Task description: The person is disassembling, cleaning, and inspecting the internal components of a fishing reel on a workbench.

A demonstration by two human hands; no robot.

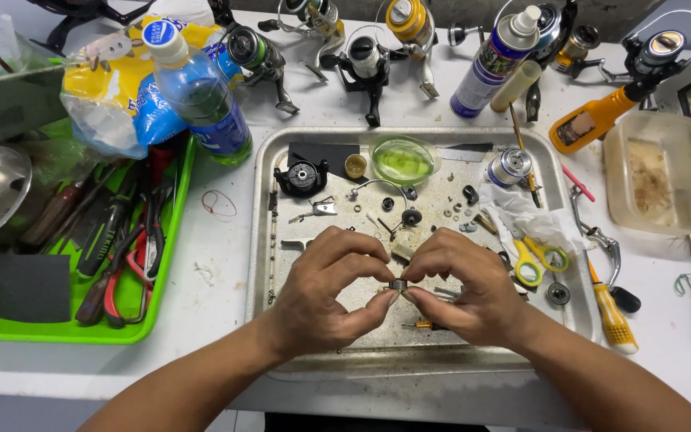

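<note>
Head camera looks down at two bare hands meeting over a metal tray (261,240) of small fishing-reel parts. Between them sits a small dark metal ring (397,284), perhaps a bearing; its flat faces seem turned sideways toward each palm, so its axis runs left to right. Left hand (325,292) and right hand (465,292) each curl nearly closed, thumb and fingertips pinching the ring from opposite sides. Yellow-handled scissors (533,260) lie just right of them.
</note>
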